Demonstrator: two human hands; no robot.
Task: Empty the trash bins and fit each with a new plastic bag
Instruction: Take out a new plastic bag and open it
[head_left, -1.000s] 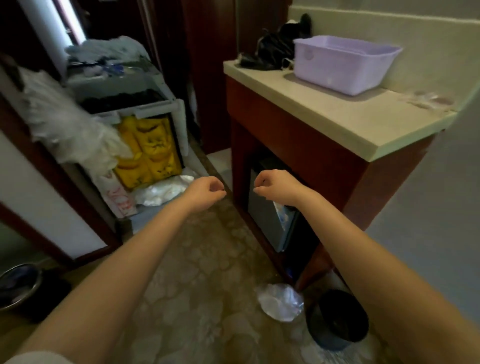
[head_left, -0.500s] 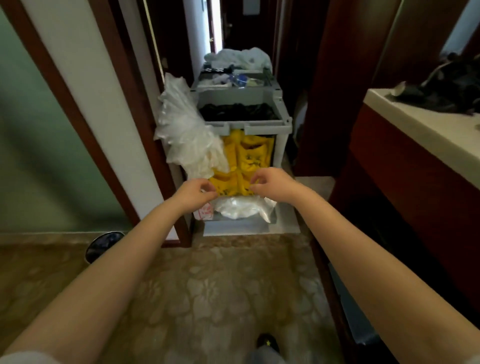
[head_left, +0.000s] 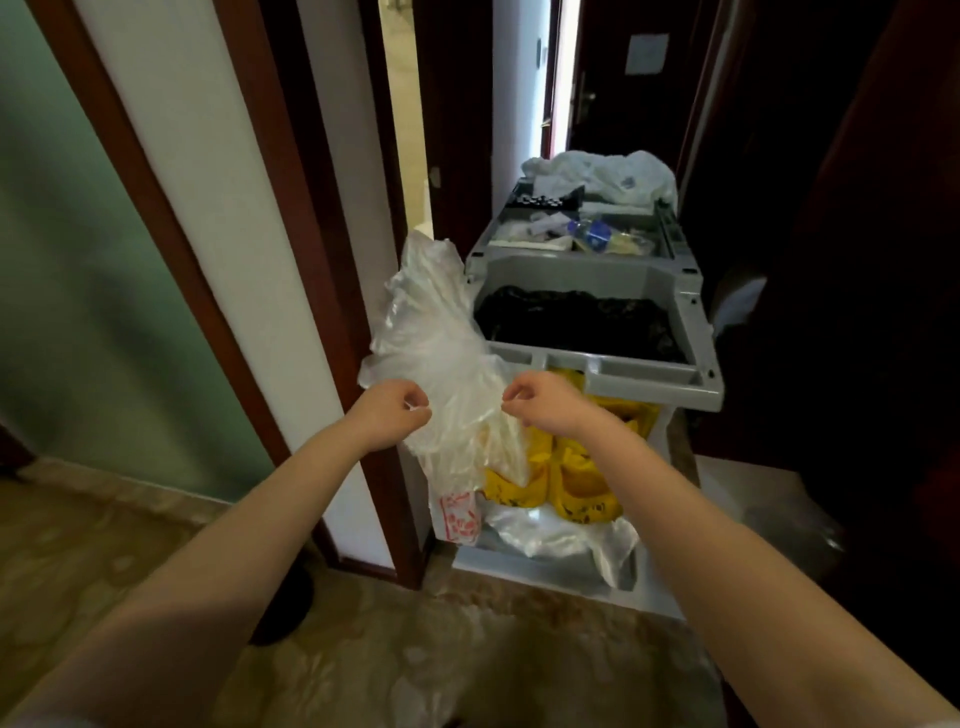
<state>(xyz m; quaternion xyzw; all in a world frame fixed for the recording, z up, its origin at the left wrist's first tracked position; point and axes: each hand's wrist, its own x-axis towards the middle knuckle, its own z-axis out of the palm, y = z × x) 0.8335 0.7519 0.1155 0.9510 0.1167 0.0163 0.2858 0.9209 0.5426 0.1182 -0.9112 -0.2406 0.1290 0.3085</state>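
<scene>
Up front, my left hand (head_left: 392, 418) and right hand (head_left: 543, 405) each pinch the clear plastic bag (head_left: 441, 353), which hangs off the near left corner of the grey cart (head_left: 649, 382).

— Where are the hands?
— The left hand (head_left: 387, 418) and right hand (head_left: 545, 402), fingers curled, pinch the crinkled clear plastic bag bundle (head_left: 436, 353) hanging at the grey plastic cart (head_left: 649, 382) (yellow plastic bags (head_left: 576, 478) hang just behind).
— And on top of the cart?
— A black-lined compartment (head_left: 576, 322).
</scene>
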